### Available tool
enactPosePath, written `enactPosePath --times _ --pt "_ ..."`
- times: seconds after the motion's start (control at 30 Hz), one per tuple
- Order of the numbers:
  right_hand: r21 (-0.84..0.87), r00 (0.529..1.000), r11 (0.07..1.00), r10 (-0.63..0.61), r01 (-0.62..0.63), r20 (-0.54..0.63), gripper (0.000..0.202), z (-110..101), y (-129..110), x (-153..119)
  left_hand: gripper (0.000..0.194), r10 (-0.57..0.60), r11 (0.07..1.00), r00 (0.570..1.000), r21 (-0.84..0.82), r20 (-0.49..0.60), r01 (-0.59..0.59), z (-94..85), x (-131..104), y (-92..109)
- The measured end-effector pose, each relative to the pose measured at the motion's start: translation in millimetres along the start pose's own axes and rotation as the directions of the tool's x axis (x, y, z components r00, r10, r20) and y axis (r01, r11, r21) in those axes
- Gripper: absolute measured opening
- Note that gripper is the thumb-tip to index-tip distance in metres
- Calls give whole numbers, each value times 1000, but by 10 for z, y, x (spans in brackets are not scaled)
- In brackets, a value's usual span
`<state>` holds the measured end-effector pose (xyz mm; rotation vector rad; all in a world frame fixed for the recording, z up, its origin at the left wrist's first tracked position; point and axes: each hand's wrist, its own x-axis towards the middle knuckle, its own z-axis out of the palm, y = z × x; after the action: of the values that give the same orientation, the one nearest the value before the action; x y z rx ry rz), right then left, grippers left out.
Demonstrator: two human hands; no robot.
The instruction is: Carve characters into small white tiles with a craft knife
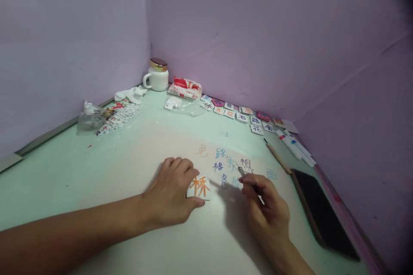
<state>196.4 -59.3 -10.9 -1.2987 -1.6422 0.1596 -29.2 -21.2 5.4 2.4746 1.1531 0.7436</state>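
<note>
A small white tile [200,187] with an orange character lies on the pale green table [138,240]. My left hand [176,191] grips its left side between thumb and fingers. To the right of the tile, my right hand [266,206] is closed round a thin metal-tipped tool [241,171], its tip pointing up and left, apart from the tile. Handwritten characters [221,153] in blue, orange and dark ink show on the table beyond and between the hands.
Character tiles [241,117] line the back wall beside a red-and-white packet [185,88] and a lidded white mug [158,78]. Paper scraps [121,117] and a plastic bag [91,119] lie left. At right are a phone [322,212], wooden-handled tool [277,157] and white markers [295,148].
</note>
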Motion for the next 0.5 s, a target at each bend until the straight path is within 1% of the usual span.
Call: enactPosePath --times 0.03,0.13,0.2,0.27,0.33,0.43,0.5 --pt "6 1000 1000 5 -6 4 14 4 -7 -1 35 -19 1000 999 8 33 18 0 3 -3" --pt "9 999 999 35 -35 3 14 10 -8 -2 44 -39 999 997 -2 70 39 -11 -5 -9" --pt "10 999 999 48 -48 6 14 10 5 -3 42 -46 999 993 -4 104 47 -15 -13 -16" --pt "20 999 998 53 -53 12 15 10 22 -5 35 -49 999 991 -9 121 51 -11 -17 -28" --pt "35 999 998 48 -49 20 16 11 36 -9 30 -44 999 993 -13 108 45 -1 -15 -41" --pt "70 999 997 39 -41 30 17 9 36 -16 30 -1 1000 997 -18 73 2 10 -11 -56" --pt "113 995 989 93 -97 34 16 1 9 -17 30 37 999 997 -25 61 -36 8 -8 -62"
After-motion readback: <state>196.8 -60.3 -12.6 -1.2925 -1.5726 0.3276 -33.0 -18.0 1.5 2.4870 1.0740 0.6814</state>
